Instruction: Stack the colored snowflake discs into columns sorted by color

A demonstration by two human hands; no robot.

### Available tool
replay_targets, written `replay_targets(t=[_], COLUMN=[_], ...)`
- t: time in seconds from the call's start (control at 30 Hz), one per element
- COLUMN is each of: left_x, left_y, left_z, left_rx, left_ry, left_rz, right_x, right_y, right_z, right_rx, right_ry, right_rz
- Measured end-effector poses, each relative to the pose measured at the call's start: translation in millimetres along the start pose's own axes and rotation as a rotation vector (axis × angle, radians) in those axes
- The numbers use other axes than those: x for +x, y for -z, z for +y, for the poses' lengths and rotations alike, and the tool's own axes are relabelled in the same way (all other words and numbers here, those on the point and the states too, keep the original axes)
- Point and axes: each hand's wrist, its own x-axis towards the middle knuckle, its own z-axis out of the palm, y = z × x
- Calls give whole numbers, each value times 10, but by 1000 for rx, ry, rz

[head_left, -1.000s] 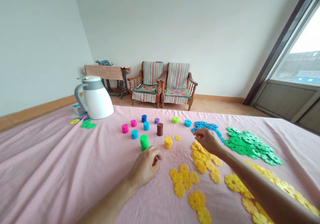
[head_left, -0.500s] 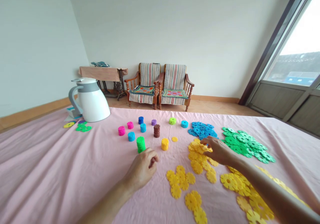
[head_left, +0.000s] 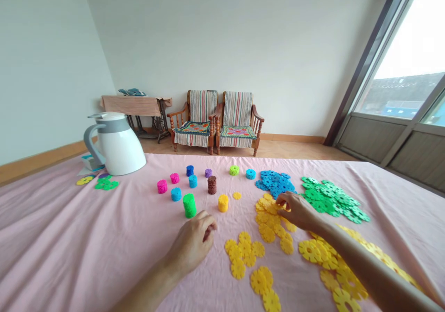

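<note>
Right hand (head_left: pixel 298 209), fingers parted, hovers over yellow discs (head_left: pixel 267 218); left hand (head_left: pixel 194 238) curls closed near green stack (head_left: pixel 189 206).

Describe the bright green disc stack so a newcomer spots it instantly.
On the pink tablecloth, right of the grey-and-white jug, find the left hand. The green disc stack stands upright just beyond its knuckles. It looks taller than the brown stack and yellow stack nearby, and its bright green sets it apart.
</note>
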Motion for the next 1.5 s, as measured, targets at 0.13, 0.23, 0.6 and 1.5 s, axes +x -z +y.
replay_targets(t=[0.13, 0.23, 0.6, 1.5], left_x=[-23, -30, -29, -45], left_y=[-7, 3, 34, 31], left_z=[10, 17, 38, 29], left_rx=[-9, -9, -24, -30], left_ry=[-15, -3, 3, -5], left_rz=[-14, -21, -40, -47], right_x=[31, 52, 468, 170], right_y=[-31, -48, -202, -176], right_z=[12, 13, -638, -689], right_rx=[5, 18, 143, 216], right_ry=[-51, -95, -18, 95], right_rz=[17, 37, 79, 120])
